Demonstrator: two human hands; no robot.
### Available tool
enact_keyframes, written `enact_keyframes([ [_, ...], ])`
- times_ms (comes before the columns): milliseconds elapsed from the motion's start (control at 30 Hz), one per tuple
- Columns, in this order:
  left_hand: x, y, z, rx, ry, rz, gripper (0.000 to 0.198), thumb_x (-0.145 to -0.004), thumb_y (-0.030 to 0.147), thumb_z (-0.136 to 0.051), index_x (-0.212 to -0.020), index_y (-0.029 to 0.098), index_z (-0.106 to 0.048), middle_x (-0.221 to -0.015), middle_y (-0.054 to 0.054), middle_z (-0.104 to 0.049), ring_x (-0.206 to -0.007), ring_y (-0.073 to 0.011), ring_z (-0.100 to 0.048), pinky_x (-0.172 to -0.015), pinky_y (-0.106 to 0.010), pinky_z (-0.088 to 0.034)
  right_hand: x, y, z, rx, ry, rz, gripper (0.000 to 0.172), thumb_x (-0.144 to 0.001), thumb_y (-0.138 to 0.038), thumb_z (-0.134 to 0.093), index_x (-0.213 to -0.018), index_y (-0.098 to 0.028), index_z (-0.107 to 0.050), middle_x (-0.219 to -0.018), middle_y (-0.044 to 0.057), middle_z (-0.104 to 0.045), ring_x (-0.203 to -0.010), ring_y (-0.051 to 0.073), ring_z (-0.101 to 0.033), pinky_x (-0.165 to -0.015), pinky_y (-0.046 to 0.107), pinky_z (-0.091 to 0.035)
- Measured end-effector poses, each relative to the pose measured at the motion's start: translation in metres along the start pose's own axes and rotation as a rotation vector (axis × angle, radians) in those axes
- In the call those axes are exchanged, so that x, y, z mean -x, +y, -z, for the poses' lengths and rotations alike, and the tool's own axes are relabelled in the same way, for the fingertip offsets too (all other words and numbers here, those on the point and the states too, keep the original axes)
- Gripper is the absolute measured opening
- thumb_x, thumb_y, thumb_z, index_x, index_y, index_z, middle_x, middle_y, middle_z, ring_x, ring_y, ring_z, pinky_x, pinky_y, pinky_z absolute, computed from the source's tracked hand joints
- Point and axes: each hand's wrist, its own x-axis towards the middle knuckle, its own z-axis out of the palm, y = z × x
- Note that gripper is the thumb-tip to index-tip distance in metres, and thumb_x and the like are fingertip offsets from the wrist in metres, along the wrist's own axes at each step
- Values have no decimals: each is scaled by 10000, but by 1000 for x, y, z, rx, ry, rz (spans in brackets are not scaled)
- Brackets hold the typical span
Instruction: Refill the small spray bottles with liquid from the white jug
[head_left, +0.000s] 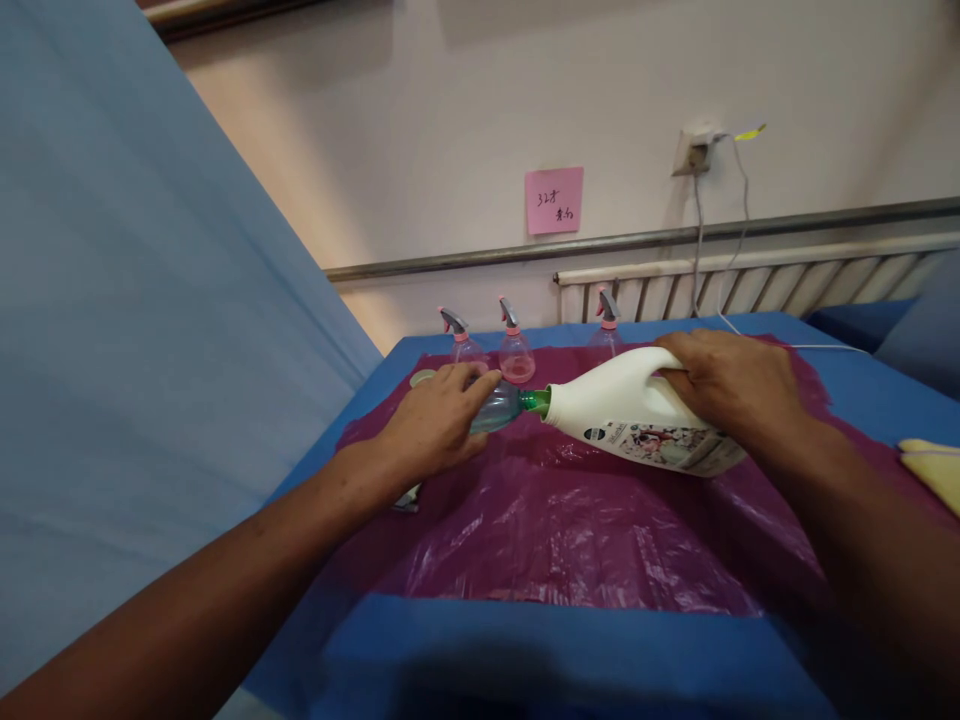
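The left hand (444, 418) holds a clear bottle (496, 410), and the right hand (731, 385) holds a white jug (592, 405), its green spout (538, 401) right at the bottle's top.

In the lower half of the frame I see a blue-covered table (420, 650), a wrinkled magenta plastic sheet (555, 550) spread over it. Near mid-frame I count three pink-collared trigger spray bottles (517, 358) standing; a yellow cloth (936, 470) lies at the right edge.
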Motion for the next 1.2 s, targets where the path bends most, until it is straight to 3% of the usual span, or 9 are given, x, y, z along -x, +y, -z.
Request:
enact_keyframes([
  [233, 1, 4, 6, -91, -47, -39, 844, -897, 279, -772, -1666, 244, -426, -1516, -183, -604, -1367, -394, -586, -1083, -509, -555, 0, -7, 8, 80, -88, 24, 416, -1058, -425, -520, -1324, -301, -814, -1146, 115, -818, -972, 330, -719, -660, 361, -305],
  [567, -1, 14, 21, -176, -107, -41, 803, -914, 289, -802, -1633, 256, -447, -1428, -165, -640, -1317, -376, -568, -1021, -482, -540, 0, -11, 11, 101, -105, 26, 428, -1086, -457, -501, -1347, -308, -806, -1166, 104, -819, -972, 325, -722, -662, 372, -314],
  [900, -10, 24, 33, -288, -101, -67, 880, -910, 250, -824, -1696, 285, -429, -1501, -179, -625, -1331, -404, -584, -988, -484, -528, 1, -7, 9, 119, -92, 21, 390, -1091, -467, -506, -1307, -312, -791, -1188, 82, -824, -1033, 325, -726, -639, 374, -250],
  [1200, -12, 24, 35, -295, -102, -78, 868, -915, 232, -788, -1703, 284, -430, -1489, -183, -621, -1295, -402, -593, -955, -471, -517, 1, -9, 10, 72, -95, 17, 413, -1090, -471, -495, -1325, -319, -798, -1204, 94, -821, -1048, 335, -724, -677, 374, -322],
])
